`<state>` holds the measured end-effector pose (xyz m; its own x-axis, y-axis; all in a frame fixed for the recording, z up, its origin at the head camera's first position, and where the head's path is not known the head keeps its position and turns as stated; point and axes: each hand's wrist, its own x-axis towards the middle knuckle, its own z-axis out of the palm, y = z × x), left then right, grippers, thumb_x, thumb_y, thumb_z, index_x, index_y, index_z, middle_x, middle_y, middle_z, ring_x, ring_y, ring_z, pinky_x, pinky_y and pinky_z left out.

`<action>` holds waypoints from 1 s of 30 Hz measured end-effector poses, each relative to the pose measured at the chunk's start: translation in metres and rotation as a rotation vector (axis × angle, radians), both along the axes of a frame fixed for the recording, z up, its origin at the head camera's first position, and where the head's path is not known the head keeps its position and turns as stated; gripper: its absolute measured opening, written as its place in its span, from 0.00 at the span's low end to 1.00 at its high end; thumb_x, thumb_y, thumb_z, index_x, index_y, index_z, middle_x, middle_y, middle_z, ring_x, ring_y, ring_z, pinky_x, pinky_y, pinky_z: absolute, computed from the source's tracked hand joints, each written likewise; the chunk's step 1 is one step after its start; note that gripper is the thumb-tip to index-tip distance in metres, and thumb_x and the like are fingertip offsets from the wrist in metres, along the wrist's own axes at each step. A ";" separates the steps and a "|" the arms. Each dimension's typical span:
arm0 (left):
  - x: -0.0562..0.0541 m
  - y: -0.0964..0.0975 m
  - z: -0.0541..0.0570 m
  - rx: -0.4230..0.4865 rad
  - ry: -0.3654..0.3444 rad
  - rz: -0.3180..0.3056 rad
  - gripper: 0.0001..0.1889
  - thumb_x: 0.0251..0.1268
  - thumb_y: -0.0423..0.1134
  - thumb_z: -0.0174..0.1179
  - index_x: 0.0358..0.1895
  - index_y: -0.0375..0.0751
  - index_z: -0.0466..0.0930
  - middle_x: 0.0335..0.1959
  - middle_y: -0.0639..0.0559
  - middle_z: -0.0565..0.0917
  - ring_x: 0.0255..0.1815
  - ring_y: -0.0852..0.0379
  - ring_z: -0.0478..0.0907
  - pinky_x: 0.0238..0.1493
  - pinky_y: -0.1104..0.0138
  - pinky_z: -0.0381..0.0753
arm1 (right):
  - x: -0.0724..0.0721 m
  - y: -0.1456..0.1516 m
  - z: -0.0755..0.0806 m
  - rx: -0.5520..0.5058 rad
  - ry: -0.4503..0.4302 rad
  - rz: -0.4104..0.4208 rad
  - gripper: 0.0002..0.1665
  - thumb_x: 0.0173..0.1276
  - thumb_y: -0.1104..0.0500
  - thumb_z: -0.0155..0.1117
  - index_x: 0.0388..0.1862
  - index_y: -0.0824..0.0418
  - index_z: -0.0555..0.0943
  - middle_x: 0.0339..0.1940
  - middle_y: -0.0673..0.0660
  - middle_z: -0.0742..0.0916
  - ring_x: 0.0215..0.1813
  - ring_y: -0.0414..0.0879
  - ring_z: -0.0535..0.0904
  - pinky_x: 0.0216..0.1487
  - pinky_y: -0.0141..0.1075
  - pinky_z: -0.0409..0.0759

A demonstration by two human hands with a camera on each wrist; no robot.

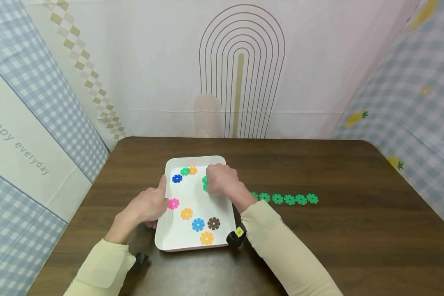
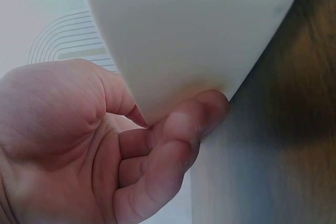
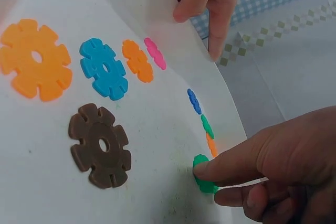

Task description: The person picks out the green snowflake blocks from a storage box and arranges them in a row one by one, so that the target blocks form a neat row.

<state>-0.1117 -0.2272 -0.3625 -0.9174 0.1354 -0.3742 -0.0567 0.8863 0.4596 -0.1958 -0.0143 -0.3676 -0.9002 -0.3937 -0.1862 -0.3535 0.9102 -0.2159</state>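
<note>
A white tray (image 1: pixel 196 197) holds flower-shaped plastic discs with notched edges. My left hand (image 1: pixel 149 204) grips the tray's left side, its thumb at the rim and its fingers (image 2: pixel 181 129) curled against the outer wall. Inside the tray at the upper right, my right hand (image 1: pixel 223 179) pinches a green disc (image 3: pixel 201 184) between thumb and finger, partly hiding it. Green also shows beside this hand in the head view. Toward the tray's near end lie a brown disc (image 1: pixel 213 223), a light blue disc (image 1: pixel 197 225) and an orange disc (image 1: pixel 206 238).
Along the tray's left lie a pink disc (image 1: pixel 173 203) and a dark blue disc (image 1: pixel 177 178). A row of several green discs (image 1: pixel 289 200) runs along the wooden table (image 1: pixel 336 242) right of the tray, partly behind the right wrist. Patterned cloth (image 1: pixel 159 70) hangs behind the table.
</note>
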 end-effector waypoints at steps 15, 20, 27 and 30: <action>-0.001 0.003 -0.001 -0.011 -0.004 0.007 0.45 0.81 0.38 0.50 0.85 0.29 0.29 0.31 0.43 0.79 0.18 0.51 0.80 0.21 0.62 0.83 | 0.005 0.015 0.000 -0.206 -0.027 -0.007 0.09 0.66 0.64 0.73 0.30 0.55 0.81 0.32 0.51 0.83 0.31 0.46 0.75 0.31 0.36 0.71; -0.001 0.004 0.000 -0.013 0.002 -0.002 0.44 0.81 0.38 0.50 0.84 0.28 0.29 0.31 0.43 0.79 0.18 0.51 0.80 0.21 0.62 0.83 | 0.003 0.025 0.002 -0.417 -0.178 -0.060 0.06 0.67 0.66 0.74 0.37 0.57 0.84 0.38 0.55 0.86 0.24 0.47 0.80 0.28 0.34 0.76; 0.000 0.002 0.000 -0.019 0.005 -0.004 0.44 0.81 0.38 0.49 0.84 0.27 0.28 0.30 0.43 0.79 0.17 0.52 0.81 0.21 0.61 0.83 | 0.001 0.037 0.005 -0.582 -0.300 -0.090 0.07 0.68 0.68 0.71 0.41 0.59 0.85 0.33 0.59 0.87 0.24 0.55 0.84 0.21 0.31 0.72; 0.000 0.002 0.001 -0.022 0.001 0.002 0.44 0.81 0.38 0.49 0.84 0.28 0.28 0.30 0.43 0.79 0.17 0.51 0.80 0.21 0.61 0.83 | 0.000 0.043 0.006 -0.630 -0.311 -0.095 0.08 0.68 0.68 0.71 0.43 0.58 0.85 0.35 0.63 0.89 0.24 0.55 0.83 0.19 0.32 0.73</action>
<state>-0.1115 -0.2256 -0.3615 -0.9182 0.1256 -0.3758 -0.0575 0.8961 0.4400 -0.1955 0.0292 -0.3614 -0.8779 -0.4336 -0.2032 -0.1152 0.6031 -0.7893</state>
